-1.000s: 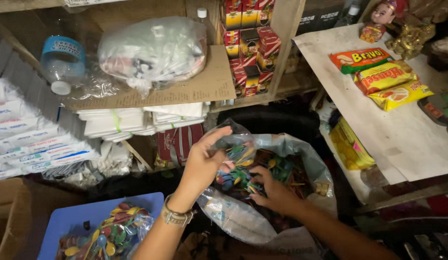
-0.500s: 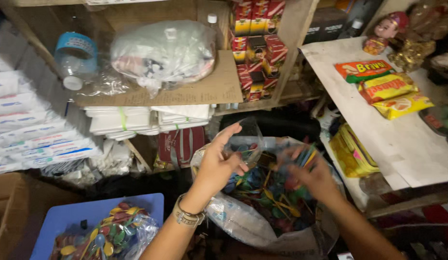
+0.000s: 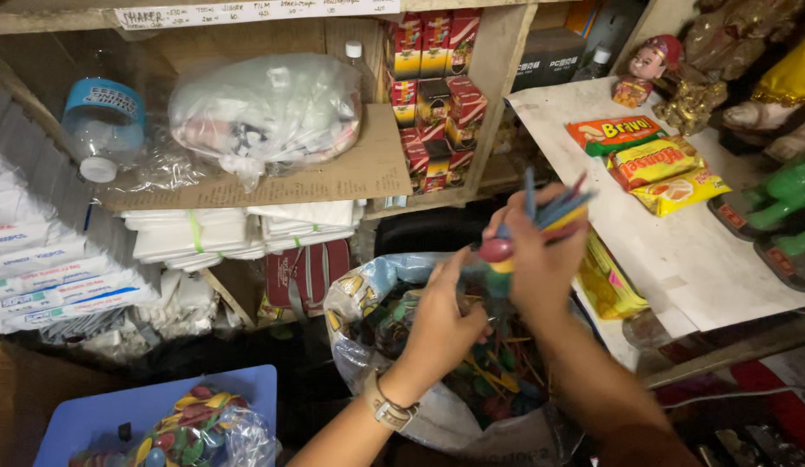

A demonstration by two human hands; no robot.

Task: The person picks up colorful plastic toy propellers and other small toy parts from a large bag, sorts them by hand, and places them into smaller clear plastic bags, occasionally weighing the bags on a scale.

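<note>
My right hand (image 3: 541, 259) is raised above a large clear plastic bag (image 3: 359, 298) and is closed around a bunch of colourful lollipops (image 3: 545, 207), sticks pointing up, round heads below my fingers. My left hand (image 3: 441, 320), with a watch on its wrist, reaches up to the lower end of that bunch and touches a red and yellow lollipop head (image 3: 497, 255). The bag beneath both hands is open and holds several more colourful lollipops (image 3: 489, 376).
A blue tray (image 3: 117, 415) with a smaller bag of sweets (image 3: 195, 424) lies at lower left. Shelves behind hold a bagged bundle (image 3: 268, 112), red boxes (image 3: 432, 95) and stacked white packs (image 3: 246, 229). At right a white counter (image 3: 679, 259) carries snack packets (image 3: 653, 164) and figurines.
My right hand has come up out of the bag with a bunch of lollipops and lifted it higher. My left hand has let go of the bag's rim and moved over to the bunch.
</note>
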